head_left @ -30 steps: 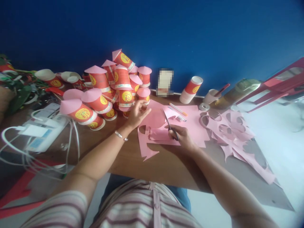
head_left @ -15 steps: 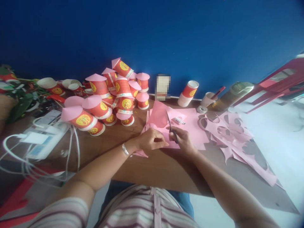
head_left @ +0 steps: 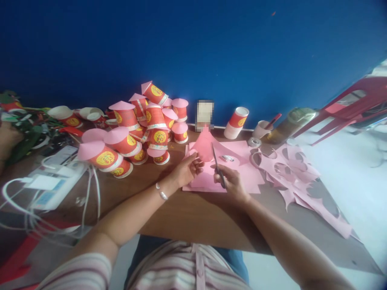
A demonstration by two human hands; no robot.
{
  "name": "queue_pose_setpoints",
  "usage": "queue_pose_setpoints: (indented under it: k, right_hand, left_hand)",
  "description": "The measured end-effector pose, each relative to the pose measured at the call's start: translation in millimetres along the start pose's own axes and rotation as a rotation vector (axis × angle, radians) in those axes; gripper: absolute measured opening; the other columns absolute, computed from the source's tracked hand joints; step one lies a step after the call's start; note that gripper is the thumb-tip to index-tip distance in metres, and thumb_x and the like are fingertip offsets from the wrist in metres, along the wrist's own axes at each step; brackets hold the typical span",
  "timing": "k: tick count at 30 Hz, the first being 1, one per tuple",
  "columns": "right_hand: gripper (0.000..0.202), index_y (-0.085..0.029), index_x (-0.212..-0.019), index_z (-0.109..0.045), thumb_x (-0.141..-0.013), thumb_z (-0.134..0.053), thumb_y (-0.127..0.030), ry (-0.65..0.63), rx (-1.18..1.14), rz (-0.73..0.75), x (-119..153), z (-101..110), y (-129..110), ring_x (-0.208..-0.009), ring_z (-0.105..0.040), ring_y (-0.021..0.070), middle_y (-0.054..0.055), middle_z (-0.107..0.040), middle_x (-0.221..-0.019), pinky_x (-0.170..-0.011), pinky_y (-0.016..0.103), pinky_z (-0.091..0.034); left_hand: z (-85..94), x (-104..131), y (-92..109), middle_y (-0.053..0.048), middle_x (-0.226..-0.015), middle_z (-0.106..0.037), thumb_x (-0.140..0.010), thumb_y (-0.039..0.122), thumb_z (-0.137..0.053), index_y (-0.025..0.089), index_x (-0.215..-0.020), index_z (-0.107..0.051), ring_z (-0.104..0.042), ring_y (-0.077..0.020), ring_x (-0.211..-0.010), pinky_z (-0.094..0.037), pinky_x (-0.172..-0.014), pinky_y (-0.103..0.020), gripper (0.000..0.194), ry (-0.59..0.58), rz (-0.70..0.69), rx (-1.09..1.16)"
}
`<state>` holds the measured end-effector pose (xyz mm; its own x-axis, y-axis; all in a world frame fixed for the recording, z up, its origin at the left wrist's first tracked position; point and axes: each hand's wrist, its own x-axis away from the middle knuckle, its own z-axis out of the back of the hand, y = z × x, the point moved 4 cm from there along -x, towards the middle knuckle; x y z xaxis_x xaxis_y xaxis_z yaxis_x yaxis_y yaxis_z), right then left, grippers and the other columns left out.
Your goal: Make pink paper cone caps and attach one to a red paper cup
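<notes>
My right hand (head_left: 232,183) grips dark-handled scissors (head_left: 220,175), their blades pointing up and away from me. Close on its left, my left hand (head_left: 190,168) has curled fingers closed at the lower edge of a piece of pink paper (head_left: 204,146), which rises to a point in front of the scissors. A bracelet (head_left: 161,191) circles my left wrist. Beneath both hands lie pink paper sheets (head_left: 250,173). A small white object (head_left: 227,158) shows on the sheets; its kind is hard to make out.
Left stands a pile of red paper-cup lanterns (head_left: 159,139) with pink cone tops. White cables and a power strip (head_left: 57,183) lie nearer. Right are pink paper scraps (head_left: 290,169), a tape roll (head_left: 254,141), stacked cups (head_left: 236,123) and a bottle (head_left: 290,125). Another person's hand (head_left: 7,139) shows far left.
My left hand has shifted left and slightly up, turning so its fingers show. The pink piece now stands more pointed. A pink bit below my left hand is gone from view.
</notes>
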<state>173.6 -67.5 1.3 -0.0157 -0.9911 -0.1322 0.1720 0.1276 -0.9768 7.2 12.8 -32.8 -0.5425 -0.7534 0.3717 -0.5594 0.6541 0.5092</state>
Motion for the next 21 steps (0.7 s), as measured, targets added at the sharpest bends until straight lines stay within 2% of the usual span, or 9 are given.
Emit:
queue_pose_setpoints:
  k: [2, 7, 9, 13, 15, 17, 19, 21]
  right_hand:
    - [0.032, -0.019, -0.105, -0.075, -0.083, -0.07, -0.041, 0.005, 0.0, -0.005, 0, -1, 2, -0.059, -0.06, 0.014, -0.001, -0.064, -0.065, -0.055, 0.026, -0.053]
    - [0.034, -0.019, -0.107, -0.075, -0.084, -0.071, -0.044, 0.002, 0.016, -0.025, 0, -3, 7, -0.059, -0.061, 0.0142, 0.0, -0.066, -0.067, -0.055, 0.026, -0.054]
    - [0.034, -0.02, -0.107, -0.074, -0.084, -0.07, -0.045, 0.0, 0.022, -0.032, 1, -3, 8, -0.059, -0.062, 0.0145, 0.0, -0.065, -0.066, -0.056, 0.027, -0.055]
    - [0.035, -0.02, -0.108, -0.074, -0.084, -0.07, -0.045, -0.022, 0.028, -0.04, 2, -5, 10, -0.062, -0.064, 0.0154, -0.001, -0.065, -0.067, -0.058, 0.028, -0.057]
    - [0.035, -0.02, -0.108, -0.073, -0.083, -0.071, -0.045, -0.032, 0.02, -0.048, 2, -6, 12, -0.063, -0.064, 0.0155, -0.001, -0.064, -0.067, -0.058, 0.028, -0.057]
    - [0.036, -0.02, -0.107, -0.072, -0.083, -0.071, -0.046, -0.041, 0.009, -0.058, 2, -7, 14, -0.062, -0.064, 0.0153, -0.001, -0.064, -0.066, -0.058, 0.028, -0.057]
    - [0.036, -0.02, -0.106, -0.072, -0.084, -0.071, -0.048, -0.049, 0.004, -0.071, 1, -8, 17, -0.062, -0.063, 0.0149, -0.001, -0.064, -0.066, -0.058, 0.028, -0.056]
    - [0.038, -0.02, -0.106, -0.071, -0.085, -0.07, -0.051, -0.058, 0.009, -0.086, 1, -9, 19, -0.062, -0.062, 0.0147, -0.001, -0.064, -0.067, -0.058, 0.028, -0.056]
  left_hand:
    - [-0.3, 0, 6, 0.001, -0.07, -0.069, -0.078, 0.027, -0.09, 0.017, -0.087, -0.07, -0.071, -0.0128, -0.068, -0.055, -0.062, -0.023, 0.024, -0.003, -0.055, 0.084]
    - [-3.9, 7, 14, 0.005, -0.061, -0.06, -0.071, 0.023, -0.092, 0.017, -0.072, -0.061, -0.063, -0.0096, -0.061, -0.052, -0.06, -0.023, 0.032, 0.027, -0.128, 0.121]
    - [-5.1, 9, 16, 0.005, -0.059, -0.058, -0.069, 0.027, -0.093, 0.017, -0.07, -0.058, -0.061, -0.0102, -0.059, -0.051, -0.058, -0.024, 0.037, 0.052, -0.136, 0.11]
    - [-3.6, 7, 15, 0.0, -0.069, -0.066, -0.067, 0.046, -0.093, 0.02, -0.082, -0.065, -0.064, -0.016, -0.06, -0.054, -0.055, -0.03, 0.042, 0.127, -0.09, 0.056]
    - [-2.2, 4, 13, 0.0, -0.072, -0.067, -0.065, 0.045, -0.094, 0.019, -0.085, -0.067, -0.063, -0.0149, -0.058, -0.053, -0.052, -0.029, 0.042, 0.152, -0.074, 0.032]
    - [-1.3, 0, 14, 0.001, -0.073, -0.066, -0.062, 0.035, -0.096, 0.019, -0.081, -0.067, -0.06, -0.0119, -0.058, -0.049, -0.049, -0.025, 0.038, 0.162, -0.142, -0.014]
    - [-1.1, -1, 19, 0.002, -0.074, -0.066, -0.061, 0.027, -0.094, 0.017, -0.076, -0.066, -0.059, -0.0098, -0.06, -0.046, -0.049, -0.022, 0.033, 0.173, -0.275, -0.114]
    - [-1.9, 2, 24, 0.001, -0.071, -0.065, -0.065, 0.027, -0.092, 0.016, -0.072, -0.066, -0.06, -0.0101, -0.061, -0.045, -0.051, -0.022, 0.029, 0.194, -0.383, -0.233]
